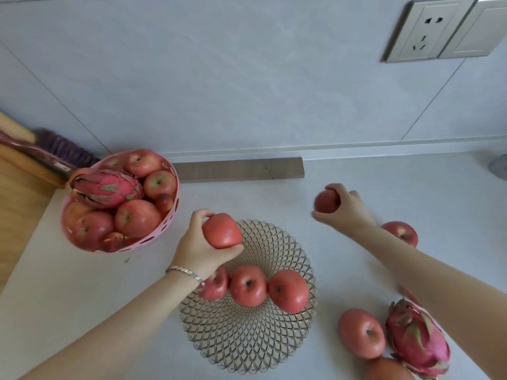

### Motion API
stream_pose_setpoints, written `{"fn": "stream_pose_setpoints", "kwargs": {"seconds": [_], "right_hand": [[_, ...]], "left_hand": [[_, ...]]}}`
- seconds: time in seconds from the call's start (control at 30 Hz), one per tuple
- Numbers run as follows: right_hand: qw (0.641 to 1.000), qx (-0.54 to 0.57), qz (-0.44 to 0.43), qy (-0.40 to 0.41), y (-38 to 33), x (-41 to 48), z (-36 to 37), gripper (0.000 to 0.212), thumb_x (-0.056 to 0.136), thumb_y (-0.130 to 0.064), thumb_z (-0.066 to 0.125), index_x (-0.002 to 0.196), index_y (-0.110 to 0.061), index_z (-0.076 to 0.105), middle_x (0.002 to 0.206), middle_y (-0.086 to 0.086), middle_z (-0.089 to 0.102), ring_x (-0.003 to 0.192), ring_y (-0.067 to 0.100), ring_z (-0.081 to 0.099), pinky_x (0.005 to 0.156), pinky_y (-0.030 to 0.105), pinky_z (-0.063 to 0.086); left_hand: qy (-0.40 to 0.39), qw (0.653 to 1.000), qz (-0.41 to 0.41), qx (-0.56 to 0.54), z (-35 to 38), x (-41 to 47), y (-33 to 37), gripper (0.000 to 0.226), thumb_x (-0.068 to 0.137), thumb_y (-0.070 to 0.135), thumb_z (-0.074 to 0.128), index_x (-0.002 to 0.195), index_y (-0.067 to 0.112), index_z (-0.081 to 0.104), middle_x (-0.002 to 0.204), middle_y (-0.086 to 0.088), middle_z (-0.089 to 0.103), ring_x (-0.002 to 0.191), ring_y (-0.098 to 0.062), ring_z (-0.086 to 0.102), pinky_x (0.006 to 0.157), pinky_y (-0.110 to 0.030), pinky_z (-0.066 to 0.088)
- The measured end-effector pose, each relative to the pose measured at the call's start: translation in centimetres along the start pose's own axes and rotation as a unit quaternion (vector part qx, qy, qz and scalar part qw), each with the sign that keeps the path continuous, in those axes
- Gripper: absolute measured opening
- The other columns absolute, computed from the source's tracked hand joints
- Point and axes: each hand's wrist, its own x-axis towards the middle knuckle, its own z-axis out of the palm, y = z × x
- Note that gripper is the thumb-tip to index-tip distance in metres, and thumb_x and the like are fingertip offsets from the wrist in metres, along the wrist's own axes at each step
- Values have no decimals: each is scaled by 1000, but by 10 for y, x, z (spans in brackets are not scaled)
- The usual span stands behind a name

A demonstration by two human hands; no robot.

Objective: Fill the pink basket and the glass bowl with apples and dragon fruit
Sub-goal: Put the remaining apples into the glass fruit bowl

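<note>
Left hand (198,249) is wrapped around one red apple (222,230), fingers over the top and thumb under it, held over the far-left rim of the glass bowl (247,341). Right hand (349,213) grips a second apple (326,202) with curled fingers, out over the counter (82,283), right of the bowl and well clear of it; slight motion blur there. The bowl sits centre on the counter, with three apples (248,285) in a row inside, stems up; the leftmost is partly hidden by the left wrist, which wears a silver bracelet (186,272). Pink basket (153,237) is at the far left near the counter's edge, heaped with apples, and a dragon fruit (108,189) lies across the top. Loose fruit on the right: a far apple (402,233) just beyond the right forearm, a near apple (362,333), a second dragon fruit (418,338) right beside it, and another apple (386,370) cut off by the bottom edge. Wood strip (238,169) lies along the wall base. Brush (65,146) is behind the basket, wall socket (428,31) at the upper right.
</note>
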Motion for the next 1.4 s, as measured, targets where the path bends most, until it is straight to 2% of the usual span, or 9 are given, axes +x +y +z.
{"fn": "stream_pose_setpoints", "kwargs": {"seconds": [0.1, 0.27, 0.37, 0.57, 0.67, 0.83, 1.07, 1.2, 1.4], "right_hand": [[994, 28, -84, -69, -41, -33, 16, 70, 60, -55, 72, 119, -35, 39, 100, 2, 42, 81, 22, 54, 73, 28, 44], [977, -122, -133, -112, -66, -68, 69, 73, 71, -58, 62, 129, -28, 30, 117, 11, 41, 101, 34, 53, 86, 40, 46], [969, -184, -130, -101, -66, -80, 94, 72, 77, -56, 57, 134, -24, 26, 121, 14, 40, 108, 33, 48, 85, 41, 45], [955, -260, -127, -72, -69, -85, 111, 67, 86, -59, 39, 139, -22, 21, 129, 16, 38, 113, 33, 42, 86, 41, 46], [952, -267, -137, -56, -68, -89, 111, 71, 87, -60, 34, 143, -21, 14, 143, 14, 27, 123, 33, 34, 95, 43, 40], [972, -182, -146, -38, -59, -110, 108, 70, 81, -59, 43, 138, -24, 24, 146, 10, 21, 129, 30, 23, 108, 44, 27], [964, -212, -137, -80, -50, -128, 115, 77, 78, -63, 44, 141, -31, 15, 153, 13, 4, 137, 35, 12, 112, 50, 21], [958, -229, -150, -92, -50, -128, 115, 75, 75, -68, 42, 140, -39, 18, 155, 13, -3, 139, 36, 7, 110, 51, 21], [932, -293, -168, -130, -47, -129, 115, 99, 59, -83, 42, 141, -41, 7, 153, 13, -21, 140, 41, -2, 110, 53, 22]], "left_hand": [[13, 998, -41, -35, 2, 4, -7, 75, 48, 33, 87, 101, 41, 34, 98, 9, 49, 81, -12, 52, 75, -28, 37], [34, 997, -35, -54, 10, 7, -11, 79, 51, 31, 87, 110, 40, 35, 106, 8, 47, 88, -14, 51, 80, -27, 37], [17, 999, -9, -39, 12, 6, -16, 82, 51, 29, 87, 119, 35, 41, 111, 11, 47, 98, -13, 49, 84, -26, 37], [3, 999, -3, -35, 21, 2, -23, 70, 52, 28, 86, 103, 42, 39, 110, 10, 51, 98, -15, 52, 82, -27, 40], [-6, 1000, -7, -22, 24, 3, -23, 69, 50, 29, 86, 100, 42, 40, 109, 7, 51, 97, -16, 51, 84, -30, 43], [-32, 999, 2, 23, 25, 9, -28, 71, 50, 25, 86, 107, 34, 44, 108, -2, 42, 98, -21, 47, 85, -28, 41], [-60, 996, 28, 66, 27, 11, -38, 72, 52, 31, 85, 105, 25, 37, 106, 3, 55, 95, -22, 58, 82, -36, 50], [-49, 991, 57, 109, 32, 6, -47, 75, 55, 40, 83, 113, 22, 40, 117, 1, 55, 100, -21, 55, 78, -28, 44], [-51, 981, 128, 138, 39, 3, -53, 76, 70, 31, 75, 135, 28, 36, 137, -1, 39, 125, -24, 35, 99, -28, 31]]}}
